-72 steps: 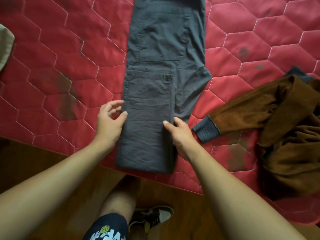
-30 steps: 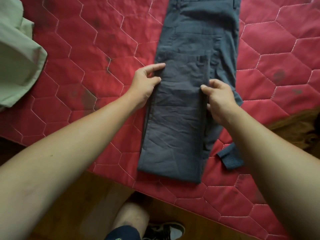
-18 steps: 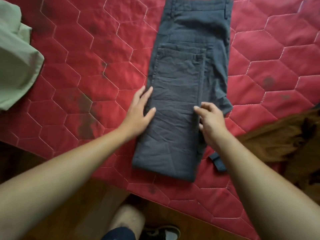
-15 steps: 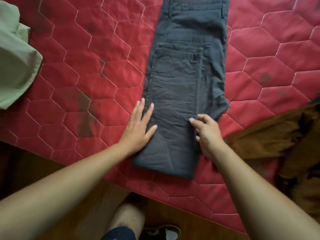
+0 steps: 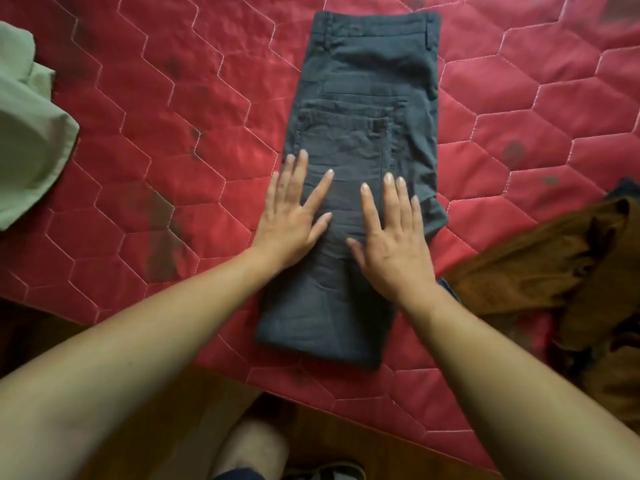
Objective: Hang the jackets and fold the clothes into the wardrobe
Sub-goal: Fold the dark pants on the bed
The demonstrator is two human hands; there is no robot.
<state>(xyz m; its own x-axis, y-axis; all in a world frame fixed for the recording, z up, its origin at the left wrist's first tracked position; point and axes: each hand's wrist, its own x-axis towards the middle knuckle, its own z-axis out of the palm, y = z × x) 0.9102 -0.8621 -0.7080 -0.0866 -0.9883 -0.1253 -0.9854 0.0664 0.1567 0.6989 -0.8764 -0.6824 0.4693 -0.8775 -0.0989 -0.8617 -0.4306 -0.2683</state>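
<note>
- Dark grey trousers (image 5: 367, 81) lie flat on the red quilted bedcover (image 5: 156, 98), about midway between its left and right sides. The waistband points to the far edge and the near fold sits just inside the near edge.
- Trousers are already doubled leg on leg, with the leg ends brought up over the seat – the hem line shows just below the back pocket.
- Left hand (image 5: 292, 220): flat, fingers straight and spread, pressing on the left edge of the top layer; its outer fingers run along or just off the cloth onto the bedcover. It grips nothing.
- Right hand (image 5: 389, 244): flat, fingers straight, pressing on the right part of the top layer. It grips nothing.
- Step in hand, as I judge it: smoothing and setting the first fold of the trousers.
- Next move likely calls for taking the near fold at both corners and turning it up toward the waistband – edges kept square so the layers don't skew.
- After that the packet goes to the wardrobe, which is not in view.
- Waiting: a brown garment (image 5: 540, 268) heaped at the right edge, near the trousers, and a pale green garment (image 5: 24, 143) at the left edge, well apart.
- Neither is folded or hung, so the task looks early.
</note>
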